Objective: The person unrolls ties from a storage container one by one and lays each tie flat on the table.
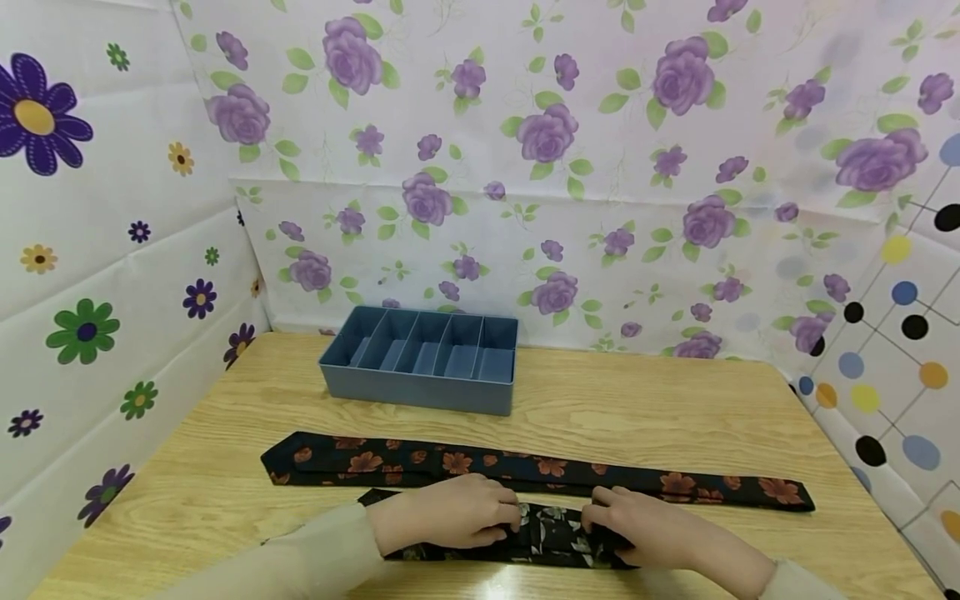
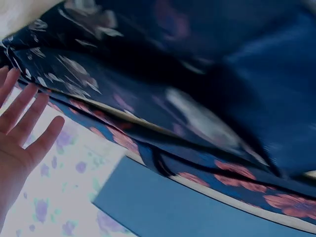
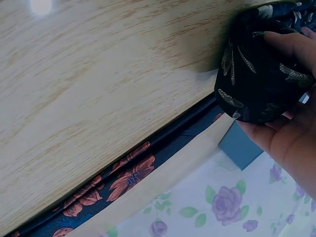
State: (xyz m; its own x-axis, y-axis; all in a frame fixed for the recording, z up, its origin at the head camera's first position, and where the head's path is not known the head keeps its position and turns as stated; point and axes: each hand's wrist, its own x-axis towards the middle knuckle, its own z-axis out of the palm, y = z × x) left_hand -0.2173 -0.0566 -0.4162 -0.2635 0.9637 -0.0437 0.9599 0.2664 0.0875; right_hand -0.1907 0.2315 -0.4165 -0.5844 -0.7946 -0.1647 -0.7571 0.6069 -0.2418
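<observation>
Dark necktie with pale grey leaf print point(image 1: 551, 533) lies at the near edge of the wooden worktop point(image 1: 675, 417), partly rolled. Right hand point(image 1: 648, 529) has its fingers point(image 3: 291, 44) curled round the rolled end; left hand point(image 1: 450, 510) fingers curl onto the fabric too. Just behind, apart: long black necktie with orange flowers point(image 1: 525, 467), flat. Further back, blue plastic divided tray point(image 1: 423, 358). Judgement: keep edges aligned, roll tight and even, thumbs pinning the coil.
</observation>
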